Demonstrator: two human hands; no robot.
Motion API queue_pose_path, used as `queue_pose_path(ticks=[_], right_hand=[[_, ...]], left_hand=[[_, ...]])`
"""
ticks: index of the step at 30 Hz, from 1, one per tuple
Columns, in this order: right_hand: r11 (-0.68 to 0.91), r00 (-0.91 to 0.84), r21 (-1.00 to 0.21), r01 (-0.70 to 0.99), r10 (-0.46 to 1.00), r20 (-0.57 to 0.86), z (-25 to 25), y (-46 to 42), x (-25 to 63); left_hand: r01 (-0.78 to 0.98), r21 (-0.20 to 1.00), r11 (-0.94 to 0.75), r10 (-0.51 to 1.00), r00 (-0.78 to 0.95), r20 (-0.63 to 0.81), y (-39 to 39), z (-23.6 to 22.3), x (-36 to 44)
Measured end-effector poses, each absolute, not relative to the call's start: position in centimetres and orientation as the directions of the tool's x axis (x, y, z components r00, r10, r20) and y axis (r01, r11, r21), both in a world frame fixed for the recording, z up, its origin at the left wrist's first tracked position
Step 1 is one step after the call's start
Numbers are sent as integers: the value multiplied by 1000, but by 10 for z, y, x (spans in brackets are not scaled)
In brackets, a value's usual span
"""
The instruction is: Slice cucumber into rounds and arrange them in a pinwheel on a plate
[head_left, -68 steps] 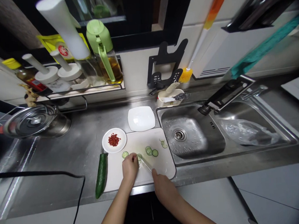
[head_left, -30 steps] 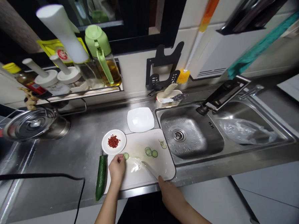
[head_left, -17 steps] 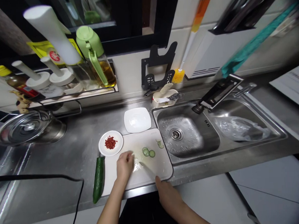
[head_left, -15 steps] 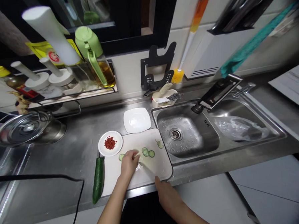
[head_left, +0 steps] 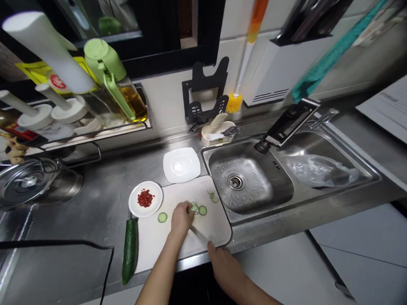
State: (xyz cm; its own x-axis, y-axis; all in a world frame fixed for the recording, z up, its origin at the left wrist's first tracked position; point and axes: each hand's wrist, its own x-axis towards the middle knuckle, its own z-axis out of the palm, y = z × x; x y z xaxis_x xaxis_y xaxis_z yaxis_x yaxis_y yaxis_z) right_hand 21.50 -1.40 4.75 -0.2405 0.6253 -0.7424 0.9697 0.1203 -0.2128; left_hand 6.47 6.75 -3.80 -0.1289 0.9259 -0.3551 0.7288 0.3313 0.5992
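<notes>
My left hand [head_left: 182,218] is over the middle of the white cutting board [head_left: 154,246], its fingers pinched together at a thin cucumber slice. Several round cucumber slices [head_left: 202,210] lie right by the fingertips. Another slice [head_left: 162,217] rests to the left of the hand, and thin cut pieces [head_left: 213,197] lie near the board's right edge. My right hand [head_left: 226,266], at the board's front edge, is closed around a knife; the handle is hidden in the fist, and the pale blade [head_left: 200,236] points toward my left hand.
A whole cucumber [head_left: 129,252] lies along the board's left edge. Behind it stands a white plate of small red pieces [head_left: 134,204], beside an empty square white dish [head_left: 181,166]. The sink [head_left: 284,198] is to the right; a lidded pot [head_left: 65,187] and a black cable [head_left: 105,262] are left.
My left hand has shifted right across the board to the group of cucumber slices, leaving the left slice uncovered. My right hand stays at the front edge. The view has shifted slightly.
</notes>
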Motion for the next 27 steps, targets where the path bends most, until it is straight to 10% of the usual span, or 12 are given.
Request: queue_pose_path(ticks=[27], right_hand=[[106, -245, -226, 968, 570, -784, 42, -11, 221]], left_hand=[[586, 632, 507, 862, -336, -381, 30, -37, 29]])
